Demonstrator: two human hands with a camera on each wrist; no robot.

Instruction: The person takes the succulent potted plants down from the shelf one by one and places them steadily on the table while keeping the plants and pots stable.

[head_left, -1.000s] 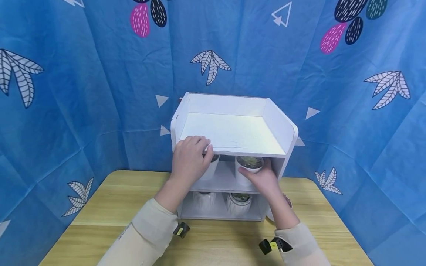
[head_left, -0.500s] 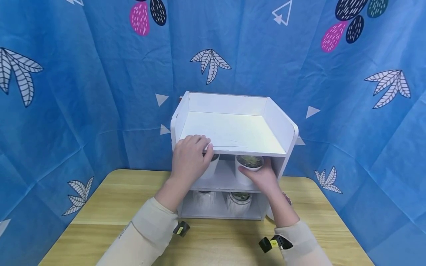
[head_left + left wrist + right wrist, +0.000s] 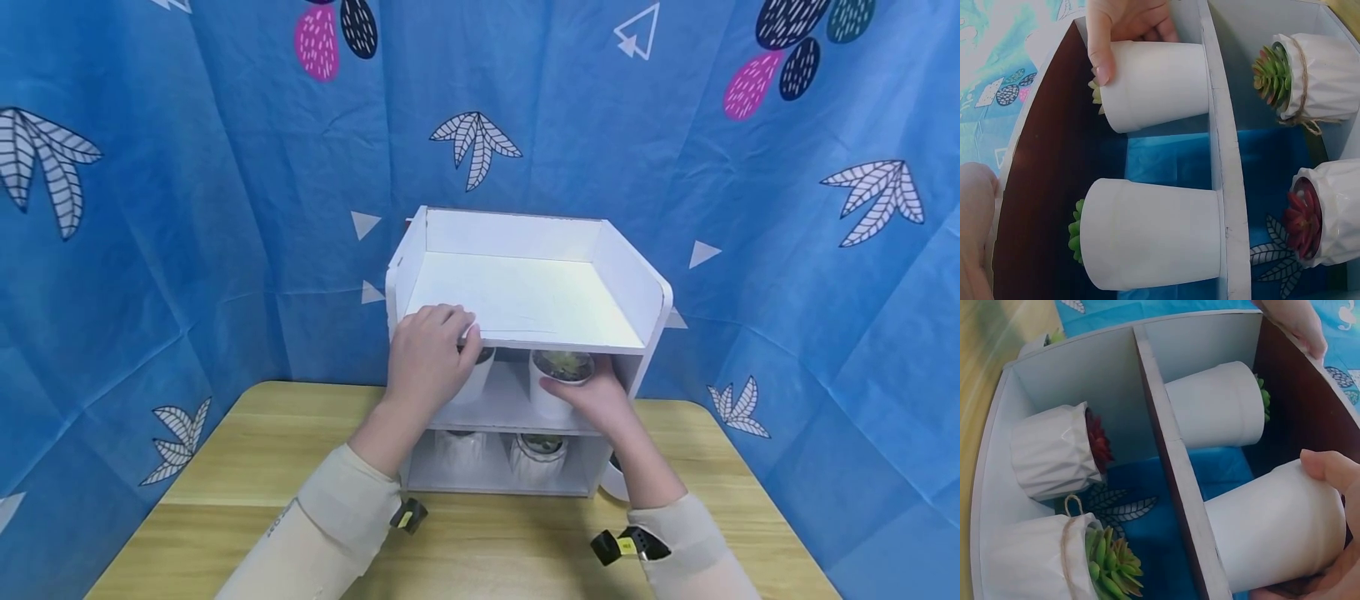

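Observation:
My right hand (image 3: 600, 402) grips a potted succulent, its white tapered pot (image 3: 547, 400) on the right of the shelf unit's middle board. In the right wrist view the thumb lies near the rim of this pot (image 3: 1272, 525), with fingers on its far side. The base meets the board (image 3: 1225, 150) in the left wrist view. My left hand (image 3: 427, 358) rests on the front edge of the white shelf unit's top board (image 3: 525, 292), toward the left. Below that hand stands another white potted succulent (image 3: 1150, 234) with green leaves, partly hidden in the head view.
The lower compartment holds a ridged white pot with twine (image 3: 1335, 75) and another with a red succulent (image 3: 1341, 206). Outside, against the right side wall, stands another white pot (image 3: 615, 485), partly behind my right forearm. A wooden table (image 3: 285, 467) and blue patterned cloth (image 3: 315, 208) surround the unit.
My right forearm has shifted slightly to the right, covering the reddish plant in the pot outside the unit. The right hand still grips its pot; the left hand has not moved.

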